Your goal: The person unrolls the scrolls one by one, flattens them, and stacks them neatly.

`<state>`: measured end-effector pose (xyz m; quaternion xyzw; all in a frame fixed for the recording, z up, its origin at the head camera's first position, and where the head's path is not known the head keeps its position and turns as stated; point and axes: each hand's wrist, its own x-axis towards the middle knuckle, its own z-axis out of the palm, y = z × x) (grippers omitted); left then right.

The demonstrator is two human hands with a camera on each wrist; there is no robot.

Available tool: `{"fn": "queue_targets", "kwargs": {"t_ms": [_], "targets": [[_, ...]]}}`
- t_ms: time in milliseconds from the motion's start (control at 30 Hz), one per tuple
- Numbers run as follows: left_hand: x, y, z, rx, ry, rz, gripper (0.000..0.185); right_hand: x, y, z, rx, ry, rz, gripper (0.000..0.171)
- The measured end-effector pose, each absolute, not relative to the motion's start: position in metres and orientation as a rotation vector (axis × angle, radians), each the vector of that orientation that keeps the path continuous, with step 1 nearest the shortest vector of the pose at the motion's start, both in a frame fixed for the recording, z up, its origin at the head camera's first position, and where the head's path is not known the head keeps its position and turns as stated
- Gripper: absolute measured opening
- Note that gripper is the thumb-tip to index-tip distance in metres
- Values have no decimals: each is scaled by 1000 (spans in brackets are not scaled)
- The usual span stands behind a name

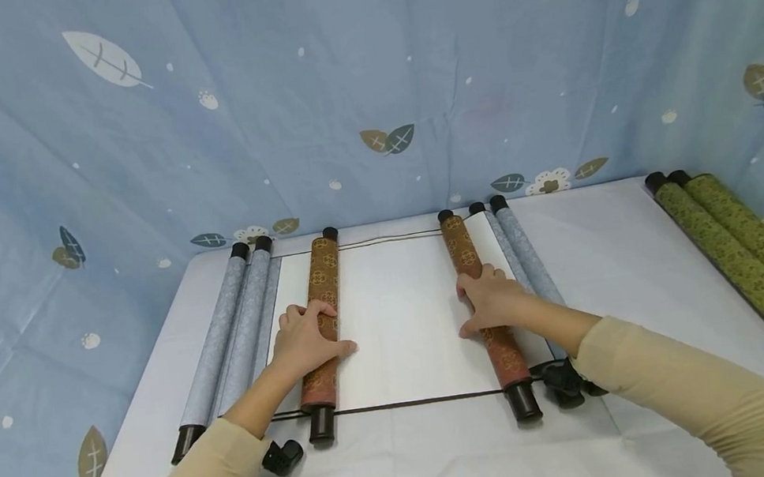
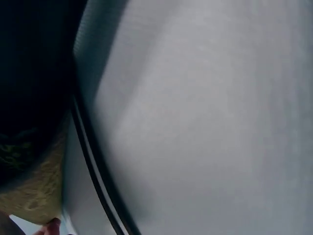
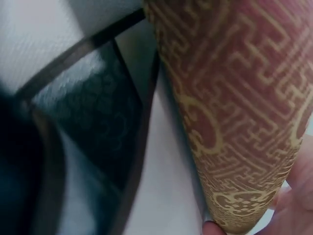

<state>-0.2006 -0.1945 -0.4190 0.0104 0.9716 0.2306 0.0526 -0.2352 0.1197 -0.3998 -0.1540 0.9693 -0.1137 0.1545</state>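
A brown scroll with a gold pattern lies partly unrolled, its white sheet [image 1: 400, 324] showing between two rolls with black end knobs. My left hand [image 1: 303, 342] grips the left roll [image 1: 317, 274], thumb on its right side. Around the right roll [image 1: 460, 245] my right hand [image 1: 497, 300] curls, thumb and fingertips at its left side. The right wrist view shows this roll's gold pattern [image 3: 234, 107] close up, with fingers beside its narrow far end. In the left wrist view, the left roll [image 2: 36, 196] appears only at the lower left, a fingertip beside it.
A pale blue patterned scroll lies under and outside the brown one, with rolls at the left [image 1: 246, 327] and right [image 1: 527, 252]. Two green-gold scrolls [image 1: 747, 241] lie at the far right. A blue leaf-print curtain [image 1: 362, 74] hangs behind the white table [image 1: 453, 468].
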Motion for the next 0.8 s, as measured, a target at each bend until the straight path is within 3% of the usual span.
{"fn": "queue_targets", "kwargs": {"t_ms": [400, 800], "targets": [[-197, -207, -413, -27, 2951, 839, 52, -238, 125, -380, -413, 2754, -258, 51], [-195, -220, -413, 61, 2958, 802, 32, -238, 147, -374, -427, 2612, -463, 45]]}}
